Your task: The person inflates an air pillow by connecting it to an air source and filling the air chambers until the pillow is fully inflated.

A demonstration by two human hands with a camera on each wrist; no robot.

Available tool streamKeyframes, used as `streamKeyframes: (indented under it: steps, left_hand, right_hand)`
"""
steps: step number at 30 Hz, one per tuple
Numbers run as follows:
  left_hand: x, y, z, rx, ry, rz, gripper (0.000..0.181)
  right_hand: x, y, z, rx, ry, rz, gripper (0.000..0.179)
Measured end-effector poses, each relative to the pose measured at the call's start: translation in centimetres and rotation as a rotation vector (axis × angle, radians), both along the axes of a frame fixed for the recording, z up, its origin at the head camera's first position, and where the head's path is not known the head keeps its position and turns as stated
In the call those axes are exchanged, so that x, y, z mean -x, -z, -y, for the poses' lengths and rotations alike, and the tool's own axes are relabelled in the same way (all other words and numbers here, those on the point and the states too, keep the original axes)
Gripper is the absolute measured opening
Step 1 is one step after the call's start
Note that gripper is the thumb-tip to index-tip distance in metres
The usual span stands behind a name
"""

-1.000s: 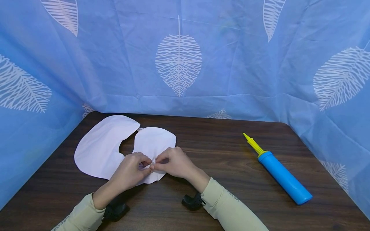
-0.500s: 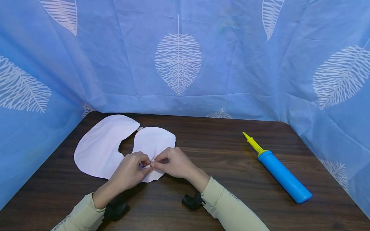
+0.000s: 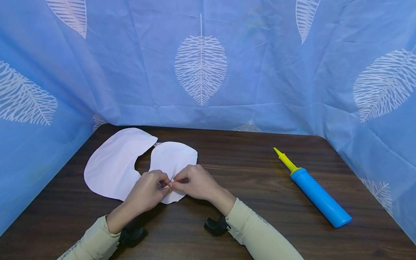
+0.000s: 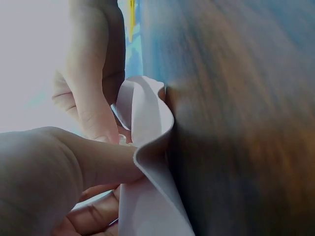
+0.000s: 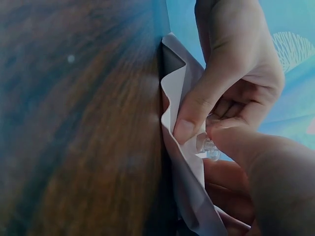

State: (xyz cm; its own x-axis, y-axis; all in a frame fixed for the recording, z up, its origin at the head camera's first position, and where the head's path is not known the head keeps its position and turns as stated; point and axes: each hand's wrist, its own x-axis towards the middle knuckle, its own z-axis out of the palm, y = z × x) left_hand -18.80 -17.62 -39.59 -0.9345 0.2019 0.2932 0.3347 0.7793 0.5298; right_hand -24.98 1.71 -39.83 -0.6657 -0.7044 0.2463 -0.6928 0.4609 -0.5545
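A flat, white, C-shaped inflatable neck pillow [image 3: 112, 168] lies limp on the brown table, its right lobe under both hands. On that lobe sits a small clear plastic air valve [image 5: 209, 147]. My left hand [image 3: 146, 189] pinches the pillow's material beside the valve, thumb on the near side. From the right, my right hand [image 3: 196, 182] pinches at the valve with thumb and index finger, fingertips meeting those of the left. The near edge of the material [image 4: 152, 118] is puckered into folds. In the head view the fingers hide the valve.
A hand pump [image 3: 320, 196] with a blue barrel and yellow nozzle lies on the right of the wooden table [image 3: 240, 162]. Blue cloth with white leaf prints [image 3: 201, 68] hangs round the back and sides. Black wrist devices sit under both cuffs.
The pillow's near edge has drawn slightly inward under the fingers. Both hands keep their pinch in nearly the same place, and the hand pump lies as before.
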Motion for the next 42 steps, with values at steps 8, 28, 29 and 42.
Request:
streamKeyframes:
  steps: [8, 28, 29, 42]
  left_hand:
    - [0.0, 0.1, 0.1, -0.004, 0.007, -0.019, 0.017]
    - [-0.1, -0.2, 0.1, -0.023, -0.054, 0.026, 0.012]
    - [-0.1, -0.3, 0.1, -0.024, -0.055, 0.027, 0.012]
    - [0.0, -0.2, 0.1, -0.030, -0.040, 0.038, 0.009]
  right_hand:
    - [-0.2, 0.0, 0.1, -0.031, -0.017, 0.004, 0.021]
    - [0.3, 0.3, -1.0, 0.065, 0.112, 0.225, 0.022]
    - [0.4, 0.3, -1.0, 0.068, 0.110, 0.232, 0.022]
    - [0.3, 0.0, -1.9, 0.096, 0.130, 0.221, 0.022]
